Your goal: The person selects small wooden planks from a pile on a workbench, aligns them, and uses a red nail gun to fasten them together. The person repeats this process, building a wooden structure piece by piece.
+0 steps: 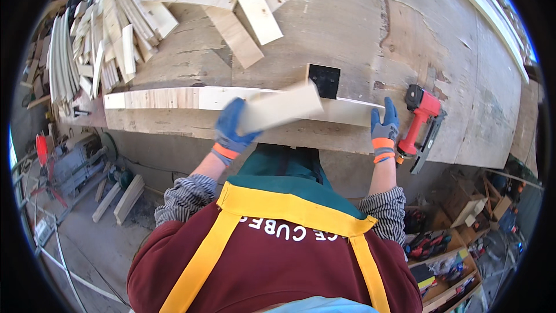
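Observation:
My left hand [232, 126], in a blue work glove with an orange cuff, is closed on one end of a short pale wooden board [284, 107]. The board is tilted and blurred by motion, above a long strip of wooden pieces [168, 98] lying along the bench's near edge. At the strip's right end is my right hand [384, 124], gloved alike, its fingers stretched out and apart beside the wood. Behind the strip stands a black square plate [325, 80] with a wooden edge. A red and black nail gun [421, 119] rests right of my right hand.
A heap of loose wooden slats [119, 35] covers the far left of the wooden workbench [341, 35], with several boards [259, 14] beside it. Below right stands an open box of tools [446, 278]. Two wooden beams [128, 200] lie on the floor at left.

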The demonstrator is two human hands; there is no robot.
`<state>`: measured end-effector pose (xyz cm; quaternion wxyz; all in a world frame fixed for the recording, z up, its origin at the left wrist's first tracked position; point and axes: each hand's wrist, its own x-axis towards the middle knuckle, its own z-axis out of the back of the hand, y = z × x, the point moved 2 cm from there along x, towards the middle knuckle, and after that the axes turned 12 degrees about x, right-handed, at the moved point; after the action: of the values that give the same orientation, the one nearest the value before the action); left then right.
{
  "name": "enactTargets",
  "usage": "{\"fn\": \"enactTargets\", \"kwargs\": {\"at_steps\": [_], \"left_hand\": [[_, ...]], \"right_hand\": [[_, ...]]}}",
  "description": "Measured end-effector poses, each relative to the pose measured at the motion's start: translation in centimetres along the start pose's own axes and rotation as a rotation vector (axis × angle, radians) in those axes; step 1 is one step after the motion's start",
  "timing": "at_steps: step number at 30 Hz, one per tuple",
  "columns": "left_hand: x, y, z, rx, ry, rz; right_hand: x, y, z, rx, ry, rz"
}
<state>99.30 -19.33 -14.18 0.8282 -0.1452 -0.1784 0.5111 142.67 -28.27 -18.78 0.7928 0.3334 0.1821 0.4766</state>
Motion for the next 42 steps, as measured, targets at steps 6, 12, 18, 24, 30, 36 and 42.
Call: {"fn": "enactTargets", "kwargs": {"at_steps": [6,12,18,24,30,36,42], "left_hand": [[8.6,3.7,-0.2,0.185,-0.257,0.15],[10.9,-1.8,-2.5,0.434,-0.018,-0.087],[5.5,-5.3,-7.0,0.433,0.336,-0.178],[5.9,-1.7,-5.0,0.404,0.227,0.101],[2.6,2.3,-1.9,0.402,0.082,0.335],[-0.9,9.1,2.5,0.35,-0.013,0.424],[-1.7,16.3,5.5,0.196,-0.116,0.278]], "right_hand": [[-5.2,-1.7,0.5,-0.062,-0.072,-0.085],[-6.4,-1.0,2.1,-0.101,-0.077,-0.123],[-4.4,-1.7,2.3,-0.168,-0.123,-0.045],[-3.3,0.4,1.7,-0.052,-0.056,0.05],[-0.1,8.0,-3.2,0.097,0.143,0.249],[2.7,19.4,-12.1,0.059,0.411,0.417],[11.4,26.9,-26.6,-0.138,0.396,0.437]]}}
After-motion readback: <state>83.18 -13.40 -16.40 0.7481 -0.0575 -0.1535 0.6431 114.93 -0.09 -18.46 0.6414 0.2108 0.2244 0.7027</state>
